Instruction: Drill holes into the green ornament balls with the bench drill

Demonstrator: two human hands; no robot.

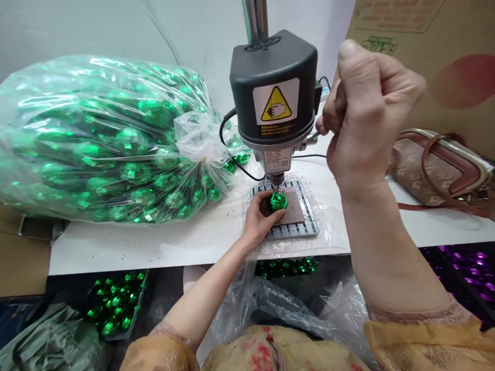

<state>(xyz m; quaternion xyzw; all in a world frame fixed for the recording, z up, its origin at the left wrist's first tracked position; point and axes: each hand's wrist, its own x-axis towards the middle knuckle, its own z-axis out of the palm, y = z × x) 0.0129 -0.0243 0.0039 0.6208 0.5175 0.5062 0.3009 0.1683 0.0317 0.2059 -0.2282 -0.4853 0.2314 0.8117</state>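
My left hand (261,221) is closed round a shiny green faceted ball (279,201), thumb in front and fingers behind. The ball sits under the bit of a small bench drill press (274,84), on a brown square pad (293,205) over a slotted metal base plate (311,227). Whether the bit is in the ball I cannot tell. My right hand (365,107) is raised to the right of the drill head in a fist around the feed lever (310,140); most of the lever is hidden by the fingers.
A big tied clear bag (100,143) of green balls lies left on the white table (122,250). At right are a handbag (441,167) and a cardboard box (414,44). Below the edge, bins hold green balls (116,300) and purple balls (480,275). Dark shavings are scattered about.
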